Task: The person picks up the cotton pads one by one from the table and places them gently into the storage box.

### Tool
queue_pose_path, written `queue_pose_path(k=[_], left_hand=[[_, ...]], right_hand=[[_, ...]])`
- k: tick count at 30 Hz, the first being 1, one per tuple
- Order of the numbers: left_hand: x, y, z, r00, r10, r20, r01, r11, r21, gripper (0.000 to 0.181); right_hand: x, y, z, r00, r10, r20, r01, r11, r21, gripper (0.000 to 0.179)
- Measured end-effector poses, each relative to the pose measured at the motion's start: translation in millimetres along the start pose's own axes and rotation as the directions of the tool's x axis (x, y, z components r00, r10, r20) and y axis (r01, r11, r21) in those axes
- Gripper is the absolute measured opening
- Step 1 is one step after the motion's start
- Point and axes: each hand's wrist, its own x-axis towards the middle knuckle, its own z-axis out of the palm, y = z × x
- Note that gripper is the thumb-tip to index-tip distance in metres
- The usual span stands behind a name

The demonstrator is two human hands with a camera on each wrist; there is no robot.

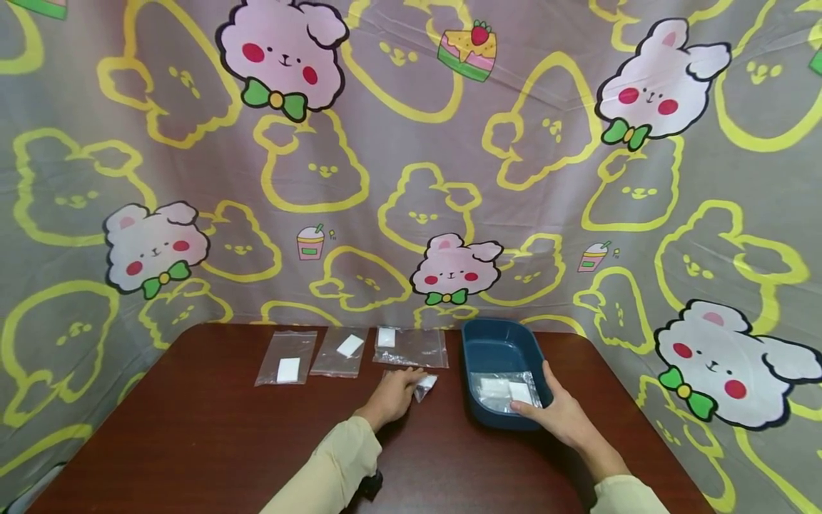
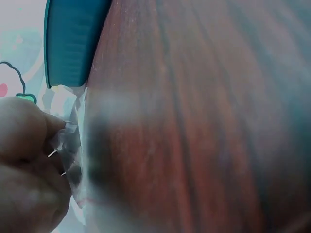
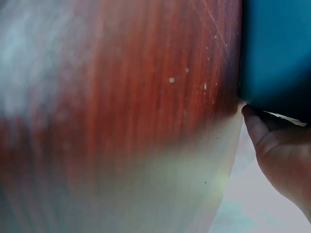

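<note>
My left hand (image 1: 393,395) pinches a small clear plastic bag (image 1: 425,386) with a white piece in it, just above or on the table. In the left wrist view, the crinkled bag (image 2: 73,150) sticks out past the fingers. On the right, my right hand (image 1: 560,410) grips the right side of a dark blue plastic bin (image 1: 504,338), its thumb at the near rim. Inside the bin's near end lie clear bags (image 1: 507,389) with white pieces; how many is unclear. The right wrist view shows the fingers against the bin's wall (image 3: 277,53).
Three more clear bags lie along the back of the brown table (image 1: 193,414): a left one (image 1: 285,359), a middle one (image 1: 340,351) and a right one (image 1: 411,348), each with a white piece. A patterned curtain (image 1: 385,143) hangs behind the table.
</note>
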Motion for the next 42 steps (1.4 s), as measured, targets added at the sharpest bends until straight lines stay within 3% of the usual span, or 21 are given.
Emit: queue_pose_path(k=[6,11,20,28,34,42], left_hand=[[6.6,9.9,-0.8,0.995,0.016,-0.099,-0.018,1.0,-0.02,0.031],[20.7,27.9,-4.0,0.993,-0.017,-0.114,0.012,0.999,-0.041,0.035],[43.4,72.3,1.7,0.999,0.018,-0.05,-0.023,0.994,-0.11,0.038],[58.4,101.5,24.5,0.999,0.049,0.003,-0.048,0.997,-0.058,0.037],[65.6,111.3,42.3,0.997,0.062,0.042,-0.063,0.997,0.043,0.036],[69.6,121.1,63.0,0.99,0.074,0.123,-0.096,0.978,0.185,0.036]], right_hand=[[0.3,3,1,1.0,-0.023,-0.005,0.023,1.0,0.003,0.121],[0.2,3,-1,1.0,-0.027,-0.008,0.027,0.999,0.02,0.121],[-1.6,-4,-4,1.0,-0.02,-0.012,0.02,1.0,-0.002,0.121],[-1.1,-2,0,1.0,-0.018,-0.016,0.018,1.0,-0.007,0.12],[-1.4,-3,1,1.0,-0.013,-0.022,0.013,1.0,0.011,0.12],[-4.3,-4,0,1.0,-0.024,-0.014,0.024,1.0,0.002,0.12]])
